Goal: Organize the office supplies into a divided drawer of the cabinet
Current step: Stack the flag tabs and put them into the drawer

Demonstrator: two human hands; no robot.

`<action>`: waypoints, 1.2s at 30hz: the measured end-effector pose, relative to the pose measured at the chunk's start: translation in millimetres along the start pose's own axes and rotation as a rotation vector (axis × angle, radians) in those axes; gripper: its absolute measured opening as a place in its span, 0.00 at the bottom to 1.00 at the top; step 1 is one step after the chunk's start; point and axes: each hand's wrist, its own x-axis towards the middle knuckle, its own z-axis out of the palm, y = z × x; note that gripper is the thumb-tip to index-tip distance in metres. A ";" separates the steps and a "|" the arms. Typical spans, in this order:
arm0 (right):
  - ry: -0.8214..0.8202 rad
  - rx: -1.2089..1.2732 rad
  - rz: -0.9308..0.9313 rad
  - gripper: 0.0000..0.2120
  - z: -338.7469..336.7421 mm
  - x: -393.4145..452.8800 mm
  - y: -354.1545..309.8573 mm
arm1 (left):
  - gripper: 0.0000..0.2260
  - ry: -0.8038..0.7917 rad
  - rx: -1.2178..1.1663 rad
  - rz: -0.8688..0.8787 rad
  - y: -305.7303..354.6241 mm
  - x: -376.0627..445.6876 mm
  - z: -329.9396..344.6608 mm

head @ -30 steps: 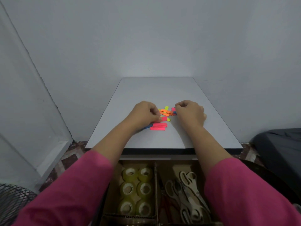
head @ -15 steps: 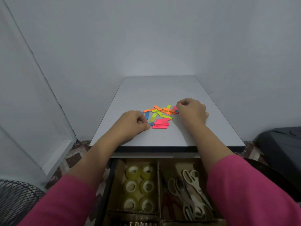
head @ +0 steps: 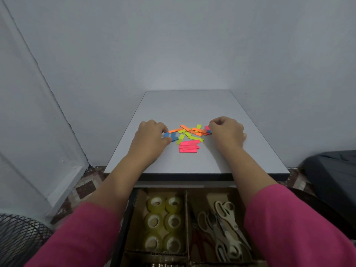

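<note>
Grey cabinet top [head: 188,105] fills mid frame, against a pale wall. Below it, at bottom centre, the open drawer [head: 185,207] with cardboard dividers: left compartment has six rolls of clear tape [head: 164,222] in two columns, yellowish tint; right compartment has several scissors [head: 223,224] piled, pale handles, one red pair at their left.

Pink sleeves at lower left and lower right, bare forearms reaching up onto the top.

Left hand [head: 152,135], left of centre, knuckles up, fingers curled, thumb and fingertip pinching a small blue strip [head: 166,134]. Right hand [head: 226,132], right of centre, also curled, fingertips on the right end of the pile at a pink and blue piece; whether it actually grips them cannot be told.

Between the hands: scattered sticky flag strips [head: 189,136], thin paper rectangles, neon orange, lime, blue, overlapping crosswise. Just below, a neater stack of pink strips [head: 189,146], lying flat.

Black mesh bin [head: 17,239] at lower left corner.
</note>
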 end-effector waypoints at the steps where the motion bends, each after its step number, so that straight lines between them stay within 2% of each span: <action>1: 0.004 0.005 0.001 0.11 0.7 0.3 0.5 | 0.10 0.002 -0.001 0.041 3.2 -0.7 1.2; 4: 0.029 0.029 0.009 0.11 1.3 2.0 2.3 | 0.13 -0.132 -0.130 0.135 15.7 -4.5 5.1; 8: 0.027 0.051 0.016 0.13 1.6 3.3 4.3 | 0.18 -0.243 -0.024 0.175 23.8 -6.2 11.0; 12: 0.037 0.045 0.013 0.14 1.7 4.5 4.7 | 0.13 -0.228 -0.029 0.179 24.9 -5.2 9.2; 15: 0.040 0.048 0.012 0.14 2.3 3.9 4.4 | 0.14 -0.208 -0.060 0.190 22.7 -7.2 10.6; 20: 0.011 0.068 0.028 0.11 -0.5 2.6 1.8 | 0.09 -0.070 -0.250 0.179 11.1 -9.1 17.9; 23: -0.045 0.067 0.045 0.08 -3.9 -1.8 -1.0 | 0.07 -0.073 -0.293 0.154 9.5 -8.2 17.5; 31: -0.100 0.085 0.031 0.12 -11.4 -4.0 6.7 | 0.05 -0.061 -0.347 0.097 8.8 -7.9 17.5; 36: -0.149 0.040 0.028 0.07 -14.4 3.4 0.7 | 0.05 -0.061 -0.375 0.082 9.6 -8.4 16.3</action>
